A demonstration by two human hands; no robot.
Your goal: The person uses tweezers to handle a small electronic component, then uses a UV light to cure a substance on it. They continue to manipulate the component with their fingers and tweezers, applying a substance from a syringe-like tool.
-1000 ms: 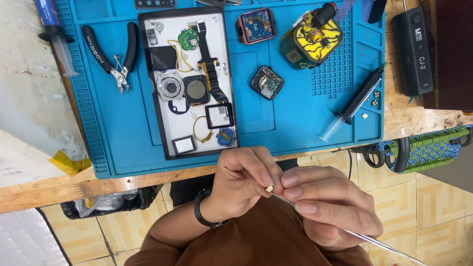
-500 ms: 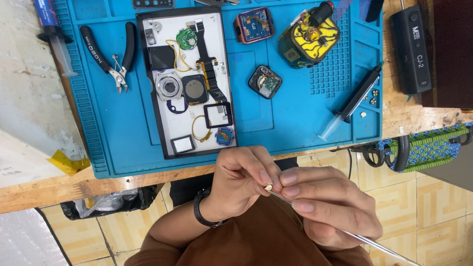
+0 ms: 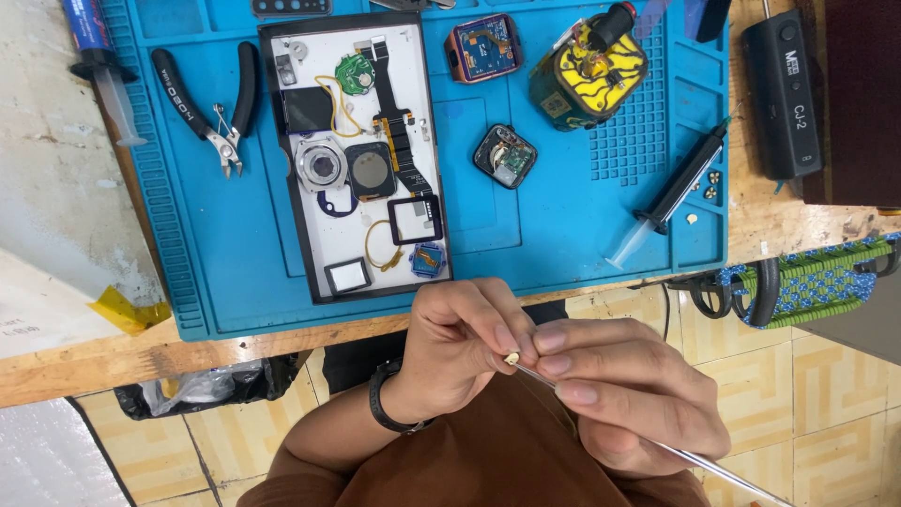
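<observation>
left hand (image 3: 457, 352): fingers pinch small gold part (image 3: 512, 358) | right hand (image 3: 629, 394): fingers grip tweezers (image 3: 713, 467) | both below blue mat (image 3: 563, 216)

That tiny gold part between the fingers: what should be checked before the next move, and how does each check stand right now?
1. Tiny gold part pinched in the left hand's fingertips: ok.
2. Thin metal tool in a firm grip of the right hand: ok.
3. Tool tip actually touching the part: cannot tell, the fingers hide it.
4. Hands above the blue mat: not ok; they are off the table edge, over the lap, so a dropped part would probably miss the mat.
5. Other small parts lying inside the white tray: ok.
6. Pliers out of the hands' way: ok.
</observation>
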